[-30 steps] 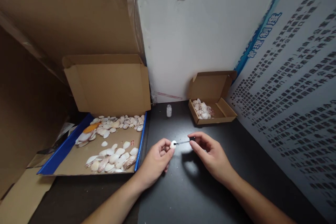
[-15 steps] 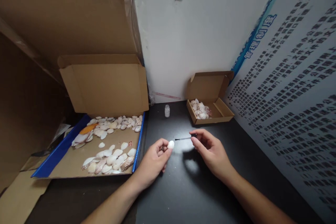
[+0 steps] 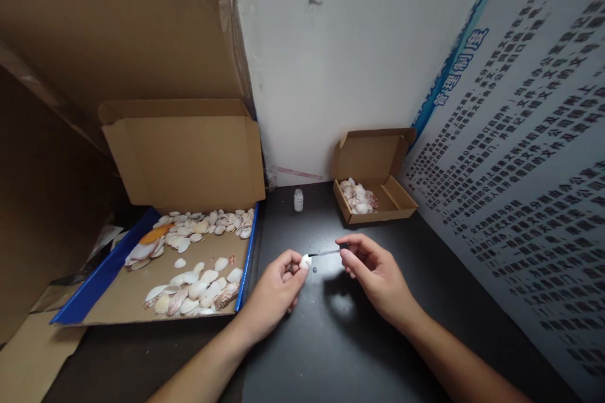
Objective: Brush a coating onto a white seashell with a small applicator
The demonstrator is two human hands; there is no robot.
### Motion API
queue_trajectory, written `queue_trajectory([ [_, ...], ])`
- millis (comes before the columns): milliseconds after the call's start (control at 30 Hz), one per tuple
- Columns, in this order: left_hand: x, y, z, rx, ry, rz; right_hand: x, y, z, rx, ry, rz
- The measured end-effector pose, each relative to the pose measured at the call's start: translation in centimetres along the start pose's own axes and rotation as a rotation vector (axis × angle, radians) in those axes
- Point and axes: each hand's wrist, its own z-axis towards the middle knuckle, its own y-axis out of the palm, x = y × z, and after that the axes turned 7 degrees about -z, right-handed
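Note:
My left hand (image 3: 278,283) pinches a small white ribbed seashell (image 3: 306,262) between thumb and fingers, above the black table. My right hand (image 3: 371,264) is closed on the dark cap of a thin applicator brush (image 3: 328,253). The brush points left, and its dark tip meets the upper face of the shell. Just below the shell, a small round droplet (image 3: 314,270) shows against the table. Further back, a small clear bottle (image 3: 298,200) with whitish contents and a pale label stands upright without a cap.
On the left, an open blue-edged cardboard box (image 3: 111,302) holds many shells in two groups, one shell orange. A smaller open cardboard box (image 3: 399,206) with a heap of shells stands at the back right. A white wall (image 3: 340,75) and a printed panel (image 3: 510,201) border the table.
My right hand has moved slightly left, bringing the brush tip from just beside the shell onto it. A droplet now shows below the shell. The view has shifted slightly.

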Motion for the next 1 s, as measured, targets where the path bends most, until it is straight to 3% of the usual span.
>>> queue_trajectory([
  [167, 0.29, -0.16, 0.03, 0.043, -0.042, -0.049, 0.03, -0.19, 0.35, 0.024, 0.023, 0.067],
  [333, 0.16, -0.33, 0.08, 0.006, -0.018, -0.102, 0.23, 0.24, 0.32, -0.030, 0.081, 0.141],
  [467, 0.04, -0.43, 0.08, -0.006, -0.009, -0.068, 0.40, 0.53, 0.09, -0.066, 0.079, 0.098],
  [667, 0.03, -0.38, 0.07, -0.006, -0.001, -0.054, 0.34, 0.29, 0.06, -0.014, 0.032, -0.014],
  [833, 0.03, -0.38, 0.06, -0.016, 0.000, -0.057, 0.21, 0.35, -0.22, -0.075, 0.012, -0.021],
  [1000, -0.07, -0.41, 0.14, -0.020, -0.002, -0.050, 0.26, 0.29, -0.18, -0.026, 0.011, -0.030],
])
